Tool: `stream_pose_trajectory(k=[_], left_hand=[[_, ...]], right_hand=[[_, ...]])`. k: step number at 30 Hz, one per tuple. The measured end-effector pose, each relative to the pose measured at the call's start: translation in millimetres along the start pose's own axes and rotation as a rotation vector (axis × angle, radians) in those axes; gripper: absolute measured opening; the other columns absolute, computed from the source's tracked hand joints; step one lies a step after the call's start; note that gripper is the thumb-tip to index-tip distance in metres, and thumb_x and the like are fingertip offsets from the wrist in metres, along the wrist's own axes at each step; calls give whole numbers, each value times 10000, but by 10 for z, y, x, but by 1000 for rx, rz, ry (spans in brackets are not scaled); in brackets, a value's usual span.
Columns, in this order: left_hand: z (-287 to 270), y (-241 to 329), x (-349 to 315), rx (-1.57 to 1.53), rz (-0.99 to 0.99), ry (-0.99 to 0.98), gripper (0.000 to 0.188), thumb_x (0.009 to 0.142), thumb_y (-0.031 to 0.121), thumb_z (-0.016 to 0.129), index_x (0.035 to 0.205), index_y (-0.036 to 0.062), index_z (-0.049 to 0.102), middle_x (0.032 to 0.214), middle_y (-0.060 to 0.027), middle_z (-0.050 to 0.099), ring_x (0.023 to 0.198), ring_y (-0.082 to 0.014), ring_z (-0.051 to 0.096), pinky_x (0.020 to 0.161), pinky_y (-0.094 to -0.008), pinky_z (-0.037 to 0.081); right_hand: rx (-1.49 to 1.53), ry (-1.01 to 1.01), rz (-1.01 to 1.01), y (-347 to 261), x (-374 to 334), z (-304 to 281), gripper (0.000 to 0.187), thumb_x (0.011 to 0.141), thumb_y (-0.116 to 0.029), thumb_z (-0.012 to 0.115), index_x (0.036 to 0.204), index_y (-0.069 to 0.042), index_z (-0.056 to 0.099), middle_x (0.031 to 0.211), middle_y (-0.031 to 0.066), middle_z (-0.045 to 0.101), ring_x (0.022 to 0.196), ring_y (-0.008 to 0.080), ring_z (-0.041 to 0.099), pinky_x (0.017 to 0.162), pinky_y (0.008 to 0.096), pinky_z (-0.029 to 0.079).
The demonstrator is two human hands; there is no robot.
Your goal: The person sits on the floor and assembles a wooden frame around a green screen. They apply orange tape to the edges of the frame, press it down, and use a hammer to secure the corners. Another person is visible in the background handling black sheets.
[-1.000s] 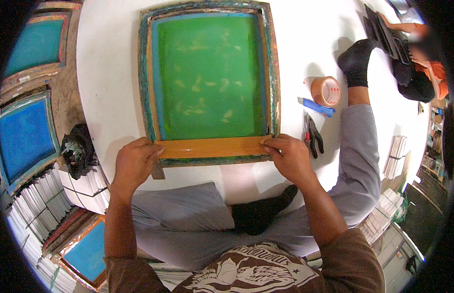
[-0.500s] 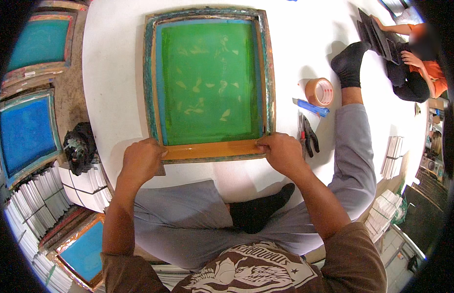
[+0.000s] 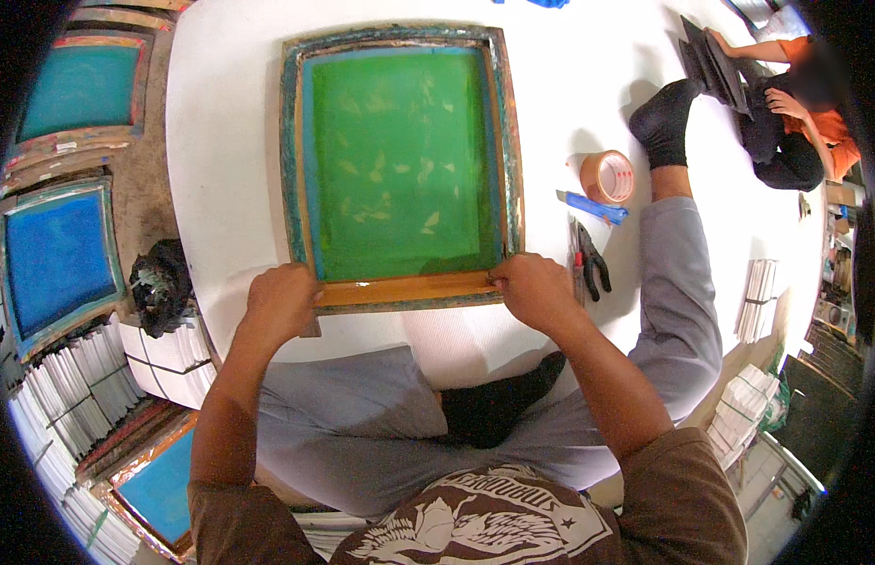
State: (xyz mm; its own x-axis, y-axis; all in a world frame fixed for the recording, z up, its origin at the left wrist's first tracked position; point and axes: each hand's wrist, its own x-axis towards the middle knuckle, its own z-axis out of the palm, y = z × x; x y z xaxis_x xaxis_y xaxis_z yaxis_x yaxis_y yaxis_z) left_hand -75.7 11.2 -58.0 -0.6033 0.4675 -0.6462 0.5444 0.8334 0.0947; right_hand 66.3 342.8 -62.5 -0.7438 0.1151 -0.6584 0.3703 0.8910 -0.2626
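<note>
A wooden screen-printing frame [image 3: 513, 141] lies on the white surface in front of me. Its green mesh [image 3: 400, 122] carries several pale leaf-like shapes. Along the near side of the frame runs a strip of brown packing tape [image 3: 409, 291]. My left hand [image 3: 284, 303] is closed on the tape's left end at the near left corner. At the near right corner, my right hand [image 3: 535, 294] pinches the other end. The fingertips are partly hidden by the hands. How much of the strip sticks to the wood I cannot tell.
Right of the frame are a tape roll [image 3: 608, 176], a blue box cutter [image 3: 594, 207] and black-handled pliers [image 3: 595, 262]. My sock-covered foot [image 3: 663, 122] rests beyond them. A person in orange [image 3: 837, 141] sits far right. More screens [image 3: 59, 256] and white stacks [image 3: 169, 358] stand left.
The whole view has shifted slightly. Both hands stay at the ends of the tape strip, and a bright glint now shows near its left part.
</note>
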Motion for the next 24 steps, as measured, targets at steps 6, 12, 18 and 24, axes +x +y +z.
stream_pose_trajectory(k=[6,12,18,24], left_hand=[[-44,39,32,27,-10,-7,233,853,235,720,886,8,763,880,-224,733,829,-396,732,737,-505,585],[-37,59,77,66,-26,-8,216,841,208,723,891,2,763,892,-222,741,852,-392,741,749,-504,595],[-27,85,144,73,-32,-28,214,852,209,738,922,10,768,932,-219,749,888,-376,747,772,-497,601],[-116,136,143,107,-22,-75,191,830,169,739,933,11,771,937,-215,752,919,-359,749,775,-488,606]], right_hand=[[-37,-3,9,40,49,70,207,892,-189,616,957,-110,795,948,200,757,893,395,749,796,515,598],[-80,-11,-4,38,107,77,181,864,-139,652,953,-49,782,967,211,761,909,385,758,799,500,606],[-124,-4,19,50,173,110,169,860,-113,663,956,-30,776,975,203,767,927,368,762,795,478,613],[-141,-17,-7,-1,149,41,181,880,-122,647,966,-22,771,989,190,771,951,358,763,802,476,616]])
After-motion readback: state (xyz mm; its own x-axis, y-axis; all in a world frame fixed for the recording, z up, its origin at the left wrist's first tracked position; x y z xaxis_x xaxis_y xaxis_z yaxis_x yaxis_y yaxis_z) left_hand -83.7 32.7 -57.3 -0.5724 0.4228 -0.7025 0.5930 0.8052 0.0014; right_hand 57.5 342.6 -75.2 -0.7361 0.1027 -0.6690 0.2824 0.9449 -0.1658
